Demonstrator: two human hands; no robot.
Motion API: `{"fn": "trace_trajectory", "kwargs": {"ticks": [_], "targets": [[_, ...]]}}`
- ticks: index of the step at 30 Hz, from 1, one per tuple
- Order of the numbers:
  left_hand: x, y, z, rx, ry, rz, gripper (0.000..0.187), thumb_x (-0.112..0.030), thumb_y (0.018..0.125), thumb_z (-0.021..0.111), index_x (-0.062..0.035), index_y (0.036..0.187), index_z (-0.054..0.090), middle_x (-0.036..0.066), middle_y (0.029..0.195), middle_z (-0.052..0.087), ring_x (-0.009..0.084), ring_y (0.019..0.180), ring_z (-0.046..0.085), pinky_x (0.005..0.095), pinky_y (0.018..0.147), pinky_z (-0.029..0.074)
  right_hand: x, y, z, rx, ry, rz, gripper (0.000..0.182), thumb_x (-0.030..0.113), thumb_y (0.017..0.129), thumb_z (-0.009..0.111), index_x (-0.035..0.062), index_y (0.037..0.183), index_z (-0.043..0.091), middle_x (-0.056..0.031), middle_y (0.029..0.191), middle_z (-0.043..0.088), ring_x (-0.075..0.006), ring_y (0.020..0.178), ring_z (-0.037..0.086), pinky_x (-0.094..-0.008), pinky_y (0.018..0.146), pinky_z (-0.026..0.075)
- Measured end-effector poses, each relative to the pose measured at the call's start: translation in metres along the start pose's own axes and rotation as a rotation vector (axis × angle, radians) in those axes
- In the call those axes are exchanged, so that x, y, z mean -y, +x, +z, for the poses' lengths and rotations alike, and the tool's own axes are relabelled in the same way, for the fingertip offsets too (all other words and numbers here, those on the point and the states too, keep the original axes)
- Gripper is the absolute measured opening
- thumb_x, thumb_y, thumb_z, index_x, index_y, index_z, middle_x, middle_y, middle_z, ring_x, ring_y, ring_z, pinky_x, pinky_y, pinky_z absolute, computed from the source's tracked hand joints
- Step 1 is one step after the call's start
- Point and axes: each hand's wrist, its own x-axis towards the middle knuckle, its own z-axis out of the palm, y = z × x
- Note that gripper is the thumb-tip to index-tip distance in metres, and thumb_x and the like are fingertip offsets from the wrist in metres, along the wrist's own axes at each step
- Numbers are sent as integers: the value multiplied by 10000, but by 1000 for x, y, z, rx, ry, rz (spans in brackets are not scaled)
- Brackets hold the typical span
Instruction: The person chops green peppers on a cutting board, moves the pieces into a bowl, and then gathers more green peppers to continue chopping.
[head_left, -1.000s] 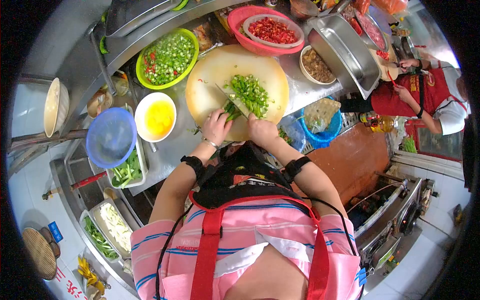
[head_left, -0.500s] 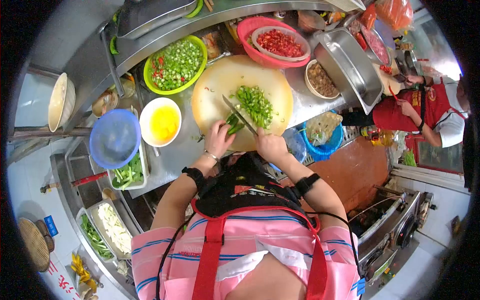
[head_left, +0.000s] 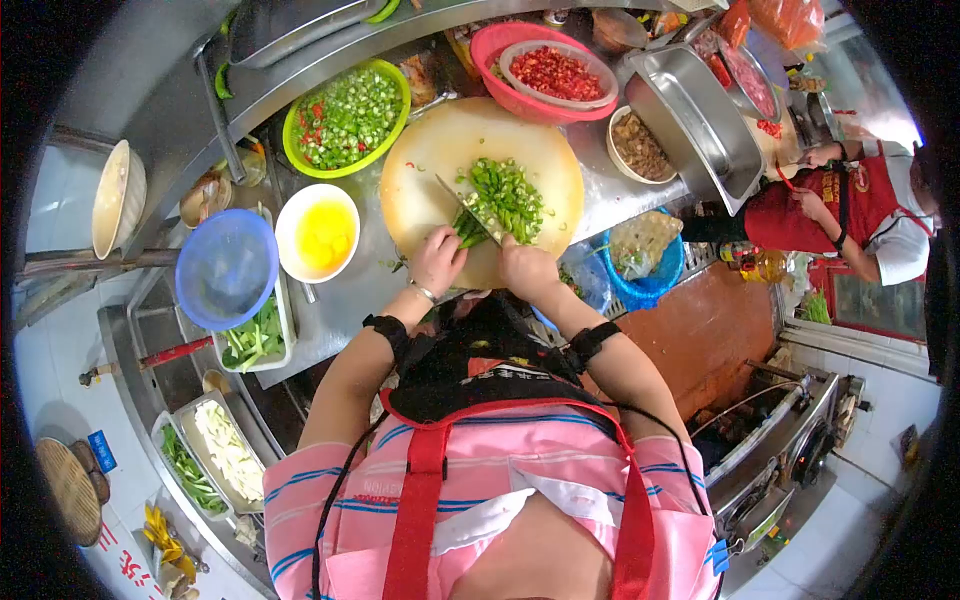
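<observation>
My right hand is closed around the handle of a knife, whose blade points up and left over a round cutting board. Left of the blade, my left hand presses curled fingers on a small bunch of green peppers, partly hidden by the hand and knife. Cut green pepper pieces lie heaped on the blade's right side, with a few bits scattered around them.
Around the board stand a green bowl of chopped peppers, a white bowl with yellow contents, a pink basin, a small bowl of brown pieces and a steel pan. At right, a co-worker in a red apron stands working.
The knife and my right hand have shifted left and slightly up, closer to my left hand. Less of the pepper bunch shows between them.
</observation>
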Motion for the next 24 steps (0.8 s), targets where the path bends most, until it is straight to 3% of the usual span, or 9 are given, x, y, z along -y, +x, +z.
{"fn": "trace_trajectory", "kwargs": {"ticks": [5, 7, 11, 12, 15, 21, 24], "targets": [[-3, -6, -4, -47, -47, -39, 173, -119, 696, 663, -32, 818, 577, 89, 918, 530, 278, 827, 551, 347, 690, 474, 0, -17, -25, -24, 80, -16, 254, 269, 875, 414, 20, 877, 462, -174, 631, 609, -320, 582, 619, -429, 505, 486], [1, -8, 0, -62, -21, 33, 151, -138, 714, 647, -40, 789, 560, 96, 917, 532, 283, 771, 549, 370, 640, 470, 3, -19, -13, -20, 118, -17, 258, 275, 877, 413, 23, 896, 461, -175, 635, 609, -318, 584, 620, -428, 505, 487], [4, -5, 0, -59, -42, 49, 140, -120, 703, 644, -35, 776, 561, 86, 879, 539, 279, 752, 551, 361, 637, 469, 2, 1, -3, -17, 8, -21, 269, 278, 882, 406, 17, 917, 461, -176, 641, 610, -312, 587, 621, -426, 519, 490], [2, -6, -2, -1, -46, 1, 137, -95, 705, 644, -18, 795, 575, 98, 923, 530, 281, 825, 545, 349, 697, 470, 2, -3, -5, -19, 21, -23, 270, 275, 880, 408, 13, 914, 466, -173, 643, 612, -309, 589, 622, -425, 519, 491], [2, -7, 0, -27, -48, -18, 142, -99, 708, 645, -18, 800, 575, 100, 927, 530, 281, 832, 546, 350, 703, 469, 5, -19, -27, 31, 52, 10, 268, 273, 878, 410, 14, 898, 476, -163, 644, 615, -307, 587, 623, -423, 512, 490], [1, -6, -1, 1, -18, -52, 155, -115, 710, 649, -26, 814, 576, 96, 932, 532, 283, 847, 547, 351, 703, 470, 4, 3, 5, -36, 29, -5, 266, 274, 878, 412, 17, 882, 483, -161, 628, 611, -323, 586, 619, -422, 513, 492], [-4, -7, -11, -42, -70, -87, 159, -118, 710, 648, -29, 819, 576, 94, 937, 538, 285, 859, 546, 353, 718, 467, 9, -12, -24, 17, 53, 7, 279, 286, 877, 418, 15, 878, 482, -168, 631, 609, -329, 590, 618, -418, 527, 494]]}}
